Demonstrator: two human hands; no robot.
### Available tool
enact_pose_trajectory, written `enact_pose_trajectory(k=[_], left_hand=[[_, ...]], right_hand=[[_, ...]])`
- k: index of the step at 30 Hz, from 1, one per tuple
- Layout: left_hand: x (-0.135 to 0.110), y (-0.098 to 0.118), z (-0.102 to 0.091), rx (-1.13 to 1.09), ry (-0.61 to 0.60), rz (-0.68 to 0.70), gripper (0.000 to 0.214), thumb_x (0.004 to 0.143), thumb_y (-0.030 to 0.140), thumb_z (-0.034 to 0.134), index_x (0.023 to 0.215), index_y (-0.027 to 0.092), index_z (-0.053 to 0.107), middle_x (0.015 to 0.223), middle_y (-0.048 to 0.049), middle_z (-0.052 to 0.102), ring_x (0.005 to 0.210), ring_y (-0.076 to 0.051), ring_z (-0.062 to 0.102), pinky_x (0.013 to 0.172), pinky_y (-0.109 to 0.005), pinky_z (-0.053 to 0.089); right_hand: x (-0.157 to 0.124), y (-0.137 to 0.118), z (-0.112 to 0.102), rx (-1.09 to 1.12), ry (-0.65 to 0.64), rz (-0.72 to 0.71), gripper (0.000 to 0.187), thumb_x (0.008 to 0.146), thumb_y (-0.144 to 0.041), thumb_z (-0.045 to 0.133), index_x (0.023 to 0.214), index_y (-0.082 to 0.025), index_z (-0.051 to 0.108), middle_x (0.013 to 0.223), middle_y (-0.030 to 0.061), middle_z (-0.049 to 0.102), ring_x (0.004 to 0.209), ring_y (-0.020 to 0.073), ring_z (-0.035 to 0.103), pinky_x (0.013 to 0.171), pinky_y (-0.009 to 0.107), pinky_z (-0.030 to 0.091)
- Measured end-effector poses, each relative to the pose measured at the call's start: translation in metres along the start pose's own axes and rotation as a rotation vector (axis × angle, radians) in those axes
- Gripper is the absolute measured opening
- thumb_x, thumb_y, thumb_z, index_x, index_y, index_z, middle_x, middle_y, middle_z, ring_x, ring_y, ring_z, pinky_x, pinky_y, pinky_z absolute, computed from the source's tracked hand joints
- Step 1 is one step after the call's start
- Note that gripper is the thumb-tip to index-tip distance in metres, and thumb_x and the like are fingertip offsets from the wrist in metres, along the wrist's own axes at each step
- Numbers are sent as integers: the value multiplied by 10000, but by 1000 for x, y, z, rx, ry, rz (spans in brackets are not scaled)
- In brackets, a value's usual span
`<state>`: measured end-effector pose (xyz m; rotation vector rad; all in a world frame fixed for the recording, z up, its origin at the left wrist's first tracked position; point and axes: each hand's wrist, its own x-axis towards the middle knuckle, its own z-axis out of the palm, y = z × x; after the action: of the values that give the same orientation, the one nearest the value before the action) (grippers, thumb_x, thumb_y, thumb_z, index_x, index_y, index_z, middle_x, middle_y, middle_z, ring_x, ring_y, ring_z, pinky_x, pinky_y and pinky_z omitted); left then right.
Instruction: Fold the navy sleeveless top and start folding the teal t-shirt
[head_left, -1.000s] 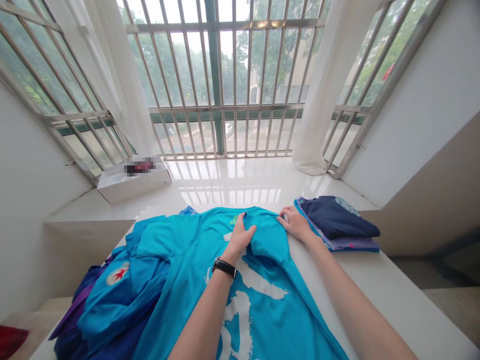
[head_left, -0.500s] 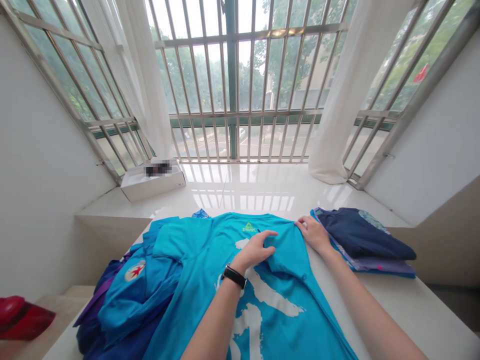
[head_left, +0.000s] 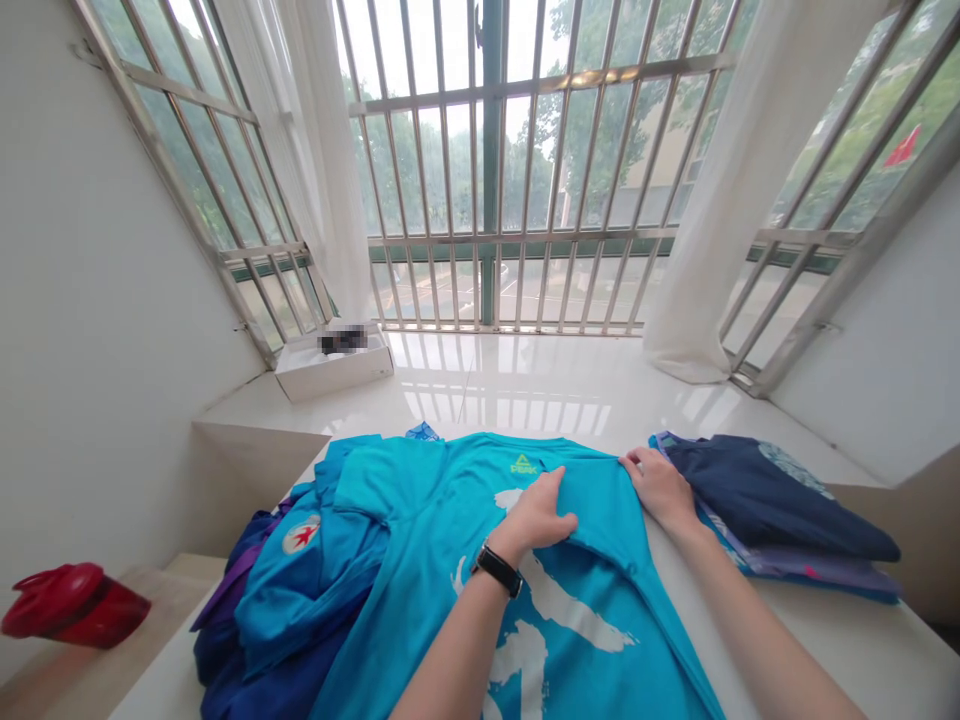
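A turquoise T-shirt [head_left: 420,560] with white brush-stroke print and a small yellow-green logo lies spread in front of me. My left hand [head_left: 536,515], a black band on its wrist, rests on the chest just below the logo. Its thumb and index finger are apart, beside the sleeve that is folded inward; the other fingertips are hidden. At the shirt's upper right corner, my right hand [head_left: 664,490] pinches the cloth edge between thumb and fingers. Close to its right lies a stack of folded clothes [head_left: 772,500], dark navy on top.
A heap of blue and purple clothes [head_left: 292,600] lies at the left, partly under the shirt. Farther back, a white box [head_left: 334,370] stands on the glossy sill [head_left: 510,375], before curtains and barred windows. A red bottle-like object [head_left: 79,605] lies at the lower left.
The view has shifted, so everything sits farther right. My left hand has turned slightly on the shirt, and the folded sleeve looks flatter. My right hand stays at the shirt's corner.
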<state>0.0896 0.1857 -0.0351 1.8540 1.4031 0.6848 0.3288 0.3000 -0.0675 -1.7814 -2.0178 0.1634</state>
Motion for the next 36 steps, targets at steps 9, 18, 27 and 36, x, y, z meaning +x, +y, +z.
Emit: enact_pose_trajectory(k=[9,18,27,36], left_hand=[[4,-8,2,-17,67,49,825,746,214,601,1522,91,350,1552,-186,387,1436,-344,354,1193,-466,299],[9,-7,11,123,65,8,797,788,195,566,1530,70,304,1583,-211,315,1476,-346,269,1184,-434,287],[13,-8,11,167,171,62,723,827,156,531,1509,112,294,1537,-193,355,1457,-311,305,1171,-436,319],[0,26,10,297,204,217,496,813,123,557,1307,162,579,1489,-144,429,1407,-351,348,1174,-503,291]], right_hand=[[-12,-6,-17,157,13,-2,327,908,-388,475,1091,-164,628,1168,144,678,822,205,682,797,327,509],[-260,-10,-74,463,-136,205,483,836,-581,576,1191,-257,632,1061,80,738,850,230,705,752,324,578],[-433,0,-61,683,160,590,511,781,-581,671,1148,-225,669,1204,121,714,1103,282,676,926,361,570],[-387,-44,-53,897,165,495,405,790,-616,659,842,-215,665,745,34,696,731,217,671,688,301,559]])
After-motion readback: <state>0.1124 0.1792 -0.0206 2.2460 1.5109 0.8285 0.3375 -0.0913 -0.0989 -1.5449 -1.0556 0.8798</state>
